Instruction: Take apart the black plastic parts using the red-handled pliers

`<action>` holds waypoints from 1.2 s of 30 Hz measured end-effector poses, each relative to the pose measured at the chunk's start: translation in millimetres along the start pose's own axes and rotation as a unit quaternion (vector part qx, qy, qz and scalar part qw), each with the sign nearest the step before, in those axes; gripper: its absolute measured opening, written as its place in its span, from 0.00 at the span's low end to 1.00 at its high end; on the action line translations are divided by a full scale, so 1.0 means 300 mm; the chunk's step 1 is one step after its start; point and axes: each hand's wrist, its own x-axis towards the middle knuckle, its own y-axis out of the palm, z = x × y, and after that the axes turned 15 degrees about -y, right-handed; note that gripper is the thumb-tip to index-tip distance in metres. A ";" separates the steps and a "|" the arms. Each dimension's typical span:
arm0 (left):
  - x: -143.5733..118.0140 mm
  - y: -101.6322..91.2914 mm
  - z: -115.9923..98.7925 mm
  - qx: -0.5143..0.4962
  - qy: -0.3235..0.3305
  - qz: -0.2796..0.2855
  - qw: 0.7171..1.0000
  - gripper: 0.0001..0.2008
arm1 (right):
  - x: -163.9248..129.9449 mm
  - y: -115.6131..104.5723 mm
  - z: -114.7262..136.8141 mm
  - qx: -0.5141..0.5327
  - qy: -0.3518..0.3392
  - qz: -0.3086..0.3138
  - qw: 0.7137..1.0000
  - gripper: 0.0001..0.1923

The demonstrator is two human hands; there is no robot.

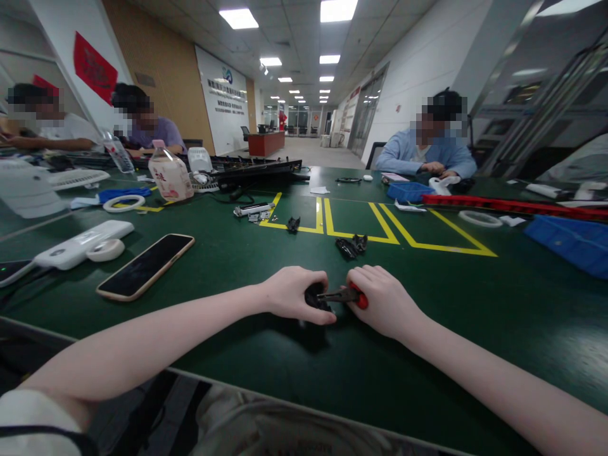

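Two blue bins (567,244) sit on the green counter (456,297), one cut off at right, their contents hard to make out. The fingers of the left hand (295,294) grip a black piece (313,294), partly hidden; those of the right hand (384,297) wrap red-handled pliers (339,295), whose tips seem to touch it. Both hands are near the counter's front edge, green surface stretching rightward.

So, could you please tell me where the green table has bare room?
Green tabletop looks bare between the right hand and rightmost blue bin, and between smartphone and left hand; it's crowded around the pink-labelled bottle.
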 end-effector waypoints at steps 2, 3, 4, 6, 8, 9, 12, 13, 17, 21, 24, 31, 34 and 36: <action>-0.001 0.003 0.002 -0.001 0.003 -0.003 1.000 0.23 | 0.003 -0.001 0.000 -0.003 -0.004 0.002 1.000 0.06; -0.002 0.006 0.003 -0.006 0.008 -0.007 1.000 0.23 | 0.005 -0.002 0.001 -0.001 -0.006 0.005 1.000 0.06; -0.003 0.008 0.004 -0.014 0.014 -0.014 1.000 0.23 | 0.008 -0.003 0.002 0.003 -0.006 0.010 1.000 0.06; -0.007 0.012 0.006 -0.033 0.024 -0.035 0.999 0.24 | 0.012 -0.008 0.003 0.018 0.001 0.025 1.000 0.07; -0.010 0.015 0.007 -0.047 0.027 -0.055 0.997 0.25 | 0.016 -0.012 0.005 0.029 0.012 0.037 0.999 0.07; -0.010 0.016 0.007 -0.048 0.027 -0.061 0.997 0.26 | 0.018 -0.014 0.006 0.033 0.015 0.040 0.999 0.07; -0.009 0.019 0.007 -0.038 0.021 -0.062 0.997 0.27 | 0.021 -0.017 0.006 0.036 0.014 0.045 0.998 0.07; -0.008 0.020 0.008 -0.034 0.019 -0.062 0.997 0.27 | 0.022 -0.017 0.005 0.036 0.015 0.046 0.998 0.07; 0.000 0.026 0.013 -0.016 0.014 -0.066 0.998 0.31 | 0.021 -0.013 0.004 0.032 0.020 0.048 0.998 0.07; 0.005 0.026 0.015 -0.005 -0.002 -0.056 0.998 0.31 | 0.019 -0.009 0.006 0.026 0.022 0.044 0.998 0.08; 0.007 0.022 0.014 -0.003 -0.004 -0.042 0.999 0.30 | 0.019 -0.008 0.007 0.020 0.024 0.038 0.999 0.08; 0.008 0.019 0.010 -0.004 -0.011 -0.040 0.999 0.28 | 0.014 -0.003 0.001 0.018 0.024 0.031 0.999 0.07; 0.004 0.020 0.008 -0.009 -0.008 -0.042 0.999 0.28 | 0.013 0.001 -0.001 0.020 0.023 0.030 0.999 0.07; 0.001 0.020 0.007 -0.019 -0.002 -0.051 0.998 0.27 | 0.013 0.003 -0.001 0.021 0.024 0.029 0.999 0.08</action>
